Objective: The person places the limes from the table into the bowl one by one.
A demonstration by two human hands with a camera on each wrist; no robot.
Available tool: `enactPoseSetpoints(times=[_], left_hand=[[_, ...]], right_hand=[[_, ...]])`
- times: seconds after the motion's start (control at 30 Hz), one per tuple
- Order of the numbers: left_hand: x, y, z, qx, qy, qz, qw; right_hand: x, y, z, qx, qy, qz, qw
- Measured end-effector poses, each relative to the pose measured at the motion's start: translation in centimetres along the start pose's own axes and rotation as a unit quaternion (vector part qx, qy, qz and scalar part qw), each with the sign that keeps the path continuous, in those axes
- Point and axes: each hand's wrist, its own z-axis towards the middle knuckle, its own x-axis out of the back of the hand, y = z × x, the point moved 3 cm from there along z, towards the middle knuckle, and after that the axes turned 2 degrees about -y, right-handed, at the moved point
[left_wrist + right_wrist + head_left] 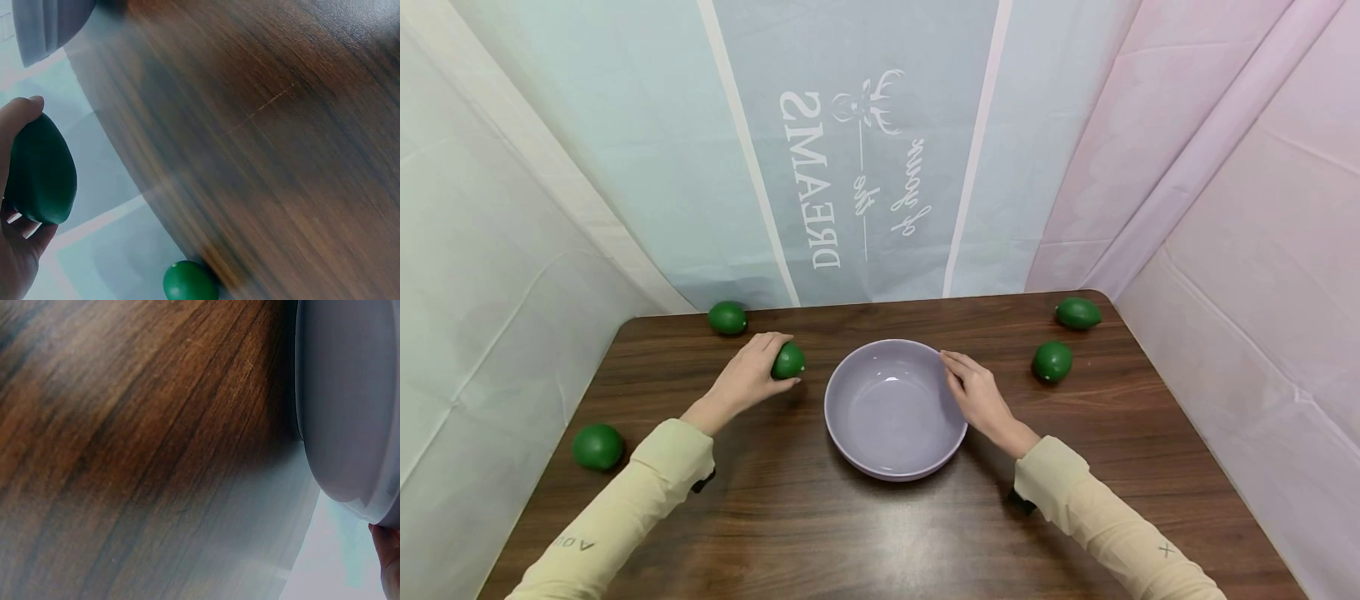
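Note:
My left hand (748, 375) holds a green lime (788, 361) between thumb and fingers, left of the bowl. In the left wrist view the same lime (42, 169) shows its long side, with the thumb over one end and fingers beneath. A wide lavender bowl (891, 417) sits at mid-table with nothing in it. At its right rim my right hand (981, 398) rests with fairly straight fingers, the thumb reaching over the inside. Only one fingertip of that hand (389, 559) shows in the right wrist view, against the edge of the bowl (350, 406).
Two more limes lie on the left: one at the back edge (727, 317), one nearer the front (598, 447). On the right are another lime (1052, 362) and a lime farther back (1078, 313). Cloth walls (880, 167) enclose the wooden table (820, 533) behind and at both sides.

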Motion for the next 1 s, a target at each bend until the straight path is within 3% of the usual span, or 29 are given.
enactPoseSetpoints(times=[1.0], left_hand=[[0.2,2.7,0.7,-0.047,0.028,-0.003,0.9985]], right_hand=[[0.0,-0.2,-0.1,0.007,0.008,0.000,1.000]])
